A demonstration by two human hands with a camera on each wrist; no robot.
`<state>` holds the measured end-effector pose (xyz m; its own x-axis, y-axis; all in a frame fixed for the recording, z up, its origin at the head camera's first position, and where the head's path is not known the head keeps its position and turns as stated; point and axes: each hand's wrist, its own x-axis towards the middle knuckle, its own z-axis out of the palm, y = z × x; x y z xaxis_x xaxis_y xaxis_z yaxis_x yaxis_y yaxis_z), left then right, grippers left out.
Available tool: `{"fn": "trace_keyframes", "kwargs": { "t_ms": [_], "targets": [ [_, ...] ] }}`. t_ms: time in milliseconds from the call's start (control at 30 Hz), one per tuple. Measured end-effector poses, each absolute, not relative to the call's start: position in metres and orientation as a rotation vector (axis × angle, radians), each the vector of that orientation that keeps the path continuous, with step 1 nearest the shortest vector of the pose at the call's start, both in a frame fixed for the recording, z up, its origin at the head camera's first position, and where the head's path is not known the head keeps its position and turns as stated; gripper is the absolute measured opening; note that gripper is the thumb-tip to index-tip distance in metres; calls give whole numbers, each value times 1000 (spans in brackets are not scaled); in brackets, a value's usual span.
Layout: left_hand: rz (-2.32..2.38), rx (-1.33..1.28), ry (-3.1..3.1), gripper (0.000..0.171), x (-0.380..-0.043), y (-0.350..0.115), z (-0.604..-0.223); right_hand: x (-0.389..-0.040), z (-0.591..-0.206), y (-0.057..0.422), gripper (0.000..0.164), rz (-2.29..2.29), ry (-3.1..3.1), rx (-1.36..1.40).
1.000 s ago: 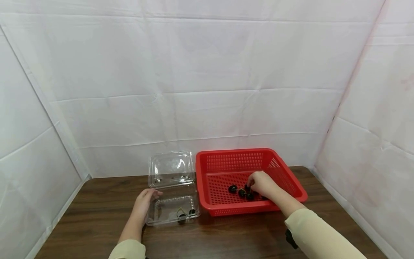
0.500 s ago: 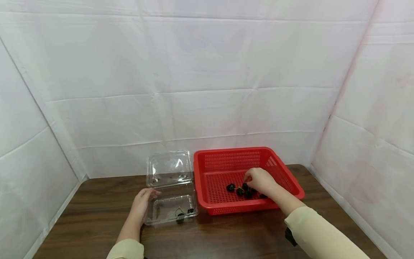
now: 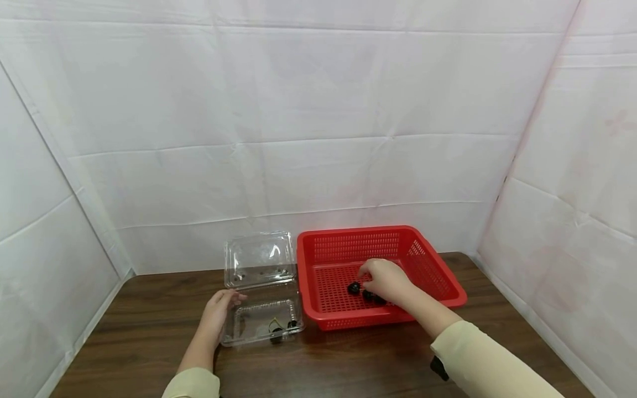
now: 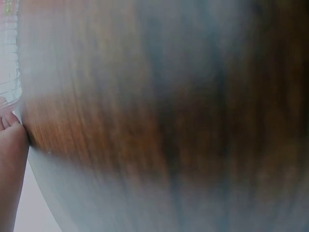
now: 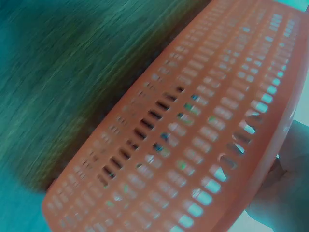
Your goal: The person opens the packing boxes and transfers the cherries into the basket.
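Note:
A clear plastic clamshell box lies with its lid raised behind it. Inside its front right part sit dark cherries, one with a pale stem. My left hand grips the box's left rim; in the left wrist view fingers are at its corner. My right hand reaches into a red plastic basket, fingertips close above a dark cherry. More cherries lie partly under that hand. Whether its fingertips pinch anything cannot be seen; the basket wall blocks the right wrist view.
Box and basket stand side by side on a dark wooden table. White sheeting hangs behind and at both sides. The basket's raised front rim passes under my right forearm.
My right hand has moved left inside the basket, from above the middle cherries toward the leftmost one. The left hand stays at the box's rim. The view has shifted slightly.

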<state>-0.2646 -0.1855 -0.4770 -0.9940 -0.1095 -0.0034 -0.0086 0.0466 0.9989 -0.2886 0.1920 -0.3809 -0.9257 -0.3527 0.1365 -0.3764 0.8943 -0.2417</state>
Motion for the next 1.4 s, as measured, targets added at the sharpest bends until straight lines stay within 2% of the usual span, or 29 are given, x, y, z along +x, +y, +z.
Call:
{"fn": "trace_keyframes", "kwargs": {
  "t_ms": [600, 1067, 1400],
  "targets": [
    [-2119, 120, -2251, 35, -265, -190, -474, -271, -379, 143, 20, 386, -2797, 831],
    [-2135, 122, -2234, 32, -266, -191, -477, -263, -383, 100, 12, 249, -2558, 1051],
    [-2108, 120, -2235, 31, -266, -192, -476, -256, -388, 74, 14, 150, -2448, 1173]
  ]
}}
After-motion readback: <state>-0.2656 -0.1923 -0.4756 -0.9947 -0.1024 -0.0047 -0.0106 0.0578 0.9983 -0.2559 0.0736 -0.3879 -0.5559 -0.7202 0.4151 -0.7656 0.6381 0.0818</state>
